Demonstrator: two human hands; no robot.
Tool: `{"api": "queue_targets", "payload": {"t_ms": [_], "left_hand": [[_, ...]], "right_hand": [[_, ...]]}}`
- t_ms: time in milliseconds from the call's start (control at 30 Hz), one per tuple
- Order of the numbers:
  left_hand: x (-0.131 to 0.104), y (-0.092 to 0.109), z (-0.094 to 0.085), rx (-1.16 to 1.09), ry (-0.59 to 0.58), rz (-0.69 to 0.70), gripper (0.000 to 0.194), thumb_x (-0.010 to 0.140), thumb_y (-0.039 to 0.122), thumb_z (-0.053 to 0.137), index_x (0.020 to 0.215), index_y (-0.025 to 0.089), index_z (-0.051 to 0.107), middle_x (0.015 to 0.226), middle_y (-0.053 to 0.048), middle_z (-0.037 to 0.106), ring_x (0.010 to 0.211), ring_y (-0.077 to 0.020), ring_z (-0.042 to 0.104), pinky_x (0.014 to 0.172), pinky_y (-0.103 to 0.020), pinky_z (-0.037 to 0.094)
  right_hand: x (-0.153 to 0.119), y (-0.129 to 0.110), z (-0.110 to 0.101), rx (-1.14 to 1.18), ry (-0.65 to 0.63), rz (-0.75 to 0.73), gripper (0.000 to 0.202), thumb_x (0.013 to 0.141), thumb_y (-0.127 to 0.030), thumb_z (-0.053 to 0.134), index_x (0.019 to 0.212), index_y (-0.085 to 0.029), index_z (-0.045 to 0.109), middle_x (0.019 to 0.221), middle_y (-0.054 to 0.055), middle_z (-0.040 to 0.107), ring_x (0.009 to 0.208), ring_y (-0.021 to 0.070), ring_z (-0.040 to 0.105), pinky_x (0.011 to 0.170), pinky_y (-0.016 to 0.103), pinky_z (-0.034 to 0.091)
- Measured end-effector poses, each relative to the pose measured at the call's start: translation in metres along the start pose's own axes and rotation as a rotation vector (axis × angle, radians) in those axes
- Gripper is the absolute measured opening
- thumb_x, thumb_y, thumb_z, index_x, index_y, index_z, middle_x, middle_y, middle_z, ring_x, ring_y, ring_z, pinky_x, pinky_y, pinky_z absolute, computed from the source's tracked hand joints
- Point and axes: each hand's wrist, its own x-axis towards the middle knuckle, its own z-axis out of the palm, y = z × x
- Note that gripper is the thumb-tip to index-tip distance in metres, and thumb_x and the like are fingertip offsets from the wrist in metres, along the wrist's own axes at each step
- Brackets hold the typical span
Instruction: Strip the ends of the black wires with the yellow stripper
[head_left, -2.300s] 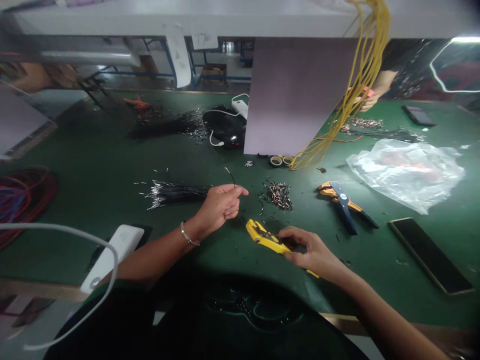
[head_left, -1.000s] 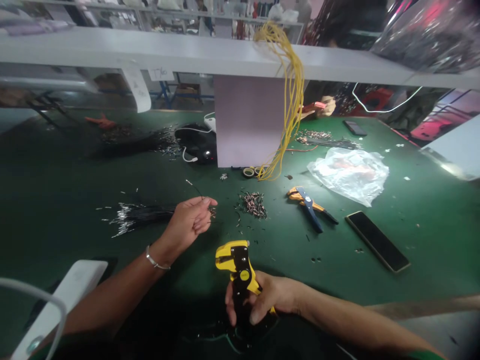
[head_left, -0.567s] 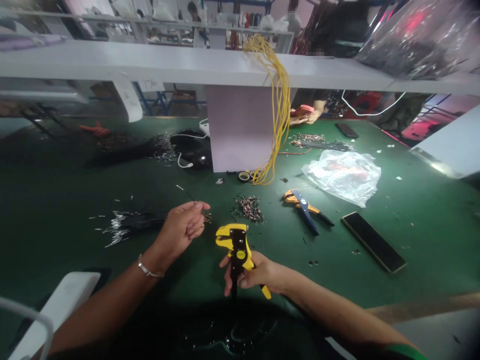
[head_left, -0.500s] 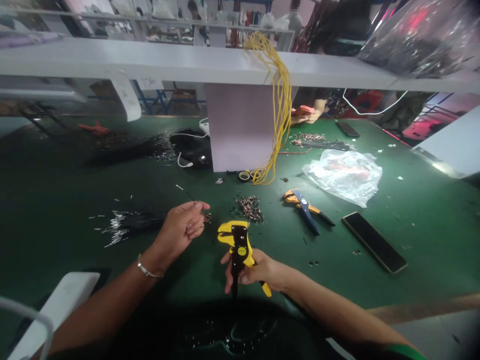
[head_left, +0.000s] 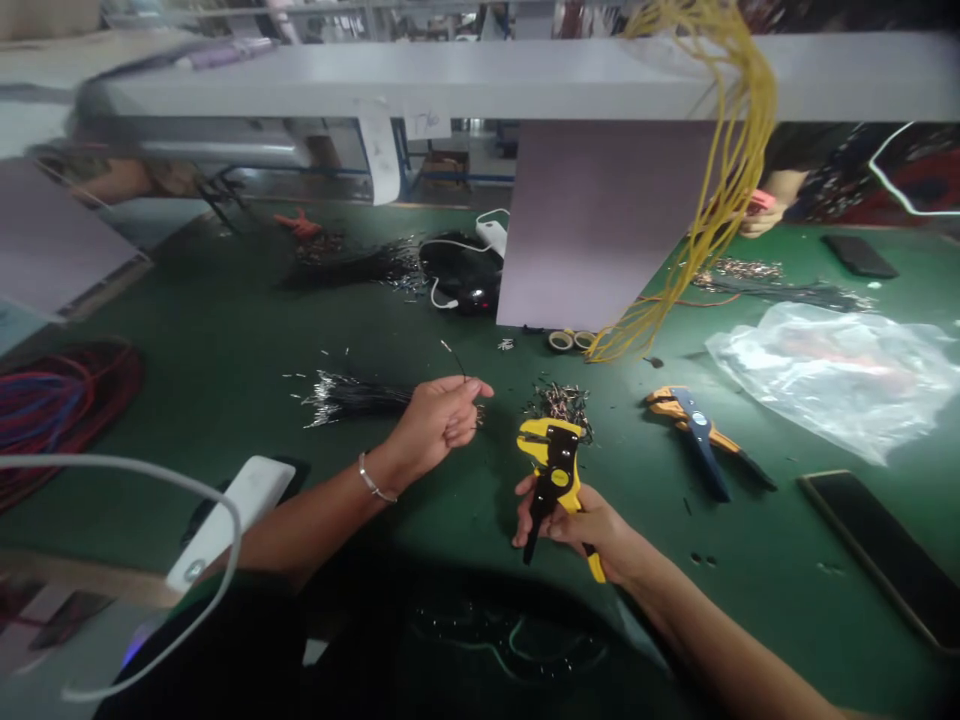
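Observation:
My left hand is closed in a pinch on a thin black wire whose bare silvery tip points up and away. Beside that hand, a bundle of black wires lies on the table, its shiny ends fanned out to the left. My right hand grips yellow-and-black wire strippers around the handles, jaws facing up and left. Nothing shows between those jaws. Just behind the tool sits a small heap of short cut wire ends.
Blue-and-orange wire strippers and a phone lie to the right, near a clear plastic bag. Yellow wires hang over the white shelf. Across the table is another person's hand. Coiled red and blue wires lie left.
The view has swung left, so everything sits farther right in the picture, and the coiled red and blue wires have come into sight. Both hands keep their holds on the wire and the strippers.

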Motion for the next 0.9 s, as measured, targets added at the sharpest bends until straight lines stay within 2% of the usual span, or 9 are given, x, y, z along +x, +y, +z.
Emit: {"api": "queue_targets", "payload": {"t_ms": [267,500,700,900], "left_hand": [[-0.002,-0.002,0.004,-0.012,-0.02,-0.022,0.014,0.086,0.025,0.061,0.077,0.014,0.064,0.041,0.009,0.027,0.035,-0.0027,0.021,0.039,-0.021,0.015],[-0.003,-0.005,0.007,-0.042,-0.047,-0.094,0.014,0.086,0.024,0.06,0.078,0.013,0.063,0.041,0.009,0.027,0.035,-0.0026,0.02,0.039,-0.02,0.015],[-0.004,-0.01,0.008,-0.061,-0.09,-0.128,0.014,0.086,0.024,0.059,0.079,0.013,0.062,0.041,0.01,0.026,0.035,-0.0028,0.02,0.038,-0.019,0.015],[-0.005,-0.012,0.009,-0.065,-0.101,-0.149,0.014,0.088,0.023,0.057,0.079,0.013,0.061,0.041,0.009,0.026,0.035,-0.0026,0.02,0.038,-0.018,0.015]], "right_hand": [[0.0,0.002,0.006,-0.038,-0.001,0.02,0.048,0.061,-0.011,0.065,0.108,-0.013,0.059,0.083,0.006,0.071,0.077,0.0236,0.069,0.075,0.039,0.048],[0.0,0.004,0.01,-0.041,-0.032,0.049,0.049,0.058,-0.008,0.064,0.107,-0.014,0.059,0.08,0.005,0.071,0.075,0.0231,0.069,0.073,0.038,0.047],[0.0,0.006,0.012,-0.064,-0.049,0.047,0.043,0.064,-0.011,0.067,0.106,-0.013,0.059,0.08,0.006,0.071,0.074,0.0222,0.068,0.072,0.035,0.047],[-0.001,0.007,0.013,-0.079,-0.05,0.037,0.034,0.07,-0.02,0.072,0.102,-0.013,0.061,0.078,0.006,0.07,0.072,0.0222,0.067,0.075,0.039,0.048]]}}
